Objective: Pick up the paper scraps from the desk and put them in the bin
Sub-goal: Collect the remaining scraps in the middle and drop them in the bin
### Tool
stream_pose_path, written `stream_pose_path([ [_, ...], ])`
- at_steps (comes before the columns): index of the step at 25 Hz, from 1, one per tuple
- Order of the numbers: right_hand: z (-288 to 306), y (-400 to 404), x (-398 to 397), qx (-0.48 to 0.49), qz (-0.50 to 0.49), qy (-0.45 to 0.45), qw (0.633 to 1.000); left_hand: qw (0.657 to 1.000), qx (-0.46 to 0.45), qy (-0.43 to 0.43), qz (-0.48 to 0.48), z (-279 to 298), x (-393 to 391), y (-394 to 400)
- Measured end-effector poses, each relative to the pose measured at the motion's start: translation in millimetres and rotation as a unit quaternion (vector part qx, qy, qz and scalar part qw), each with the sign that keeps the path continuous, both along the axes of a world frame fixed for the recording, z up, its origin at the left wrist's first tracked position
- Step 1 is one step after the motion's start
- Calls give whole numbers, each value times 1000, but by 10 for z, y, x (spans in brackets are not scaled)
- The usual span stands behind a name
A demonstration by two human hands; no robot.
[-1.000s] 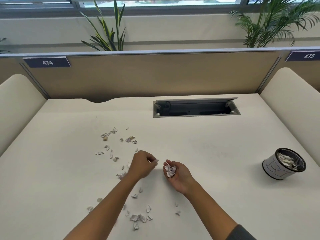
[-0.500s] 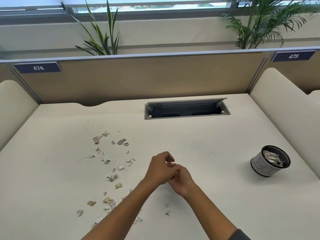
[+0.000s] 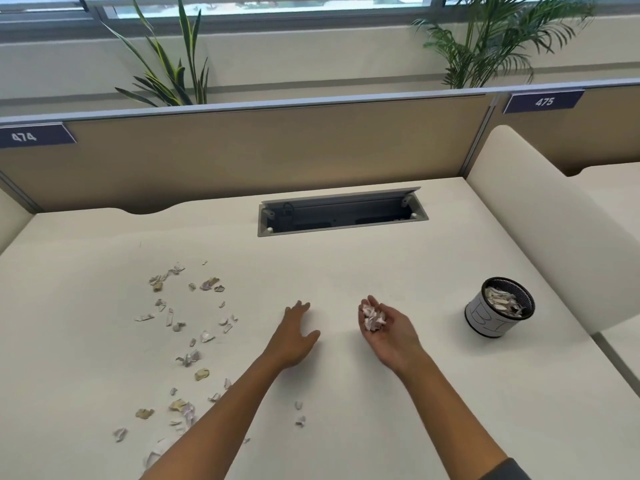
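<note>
On the desk, right hand cupping paper scraps, left hand spread flat, bin nearby

Bare forearms (grey sleeve at right elbow)

Open-plan office or study hall: numbered cubicle bays with tags 474 and 475, tan partition, cream counter with cable tray, potted plants under window.

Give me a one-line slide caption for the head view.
Right hand cups gathered scraps near the bin; left hand open over the desk, loose scraps remaining.
</note>
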State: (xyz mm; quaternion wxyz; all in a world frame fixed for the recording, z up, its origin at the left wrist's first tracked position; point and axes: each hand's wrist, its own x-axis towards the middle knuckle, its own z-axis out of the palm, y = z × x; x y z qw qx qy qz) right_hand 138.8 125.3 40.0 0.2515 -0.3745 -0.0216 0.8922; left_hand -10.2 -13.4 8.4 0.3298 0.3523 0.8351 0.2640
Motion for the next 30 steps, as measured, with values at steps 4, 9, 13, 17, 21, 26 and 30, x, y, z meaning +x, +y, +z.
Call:
stream_pose_path([
  [4,229,522,401,55,-49,-2,997,997,-58,13,-40,-103,-24,-3],
  [9,519,1173,992,133,-143,5,981,997,-54,30,-45,-174,-25,-33],
  [13,591,1532,1382,256,-170,-119,944,998,-41,38,-43,-186,-40,-65],
  [17,530,1626,1548,376,-104,-284,876,998,-32,46,-43,-196,-40,-74],
  [21,450,1667,1652,436,-47,-319,840,998,-28,43,-38,-195,-36,-82],
  [26,421,1644,1750,529,33,-417,738,999,-20,34,-31,-198,-39,-89],
  [30,295,1597,1720,605,165,-554,547,999,-18,29,-34,-191,-40,-100],
])
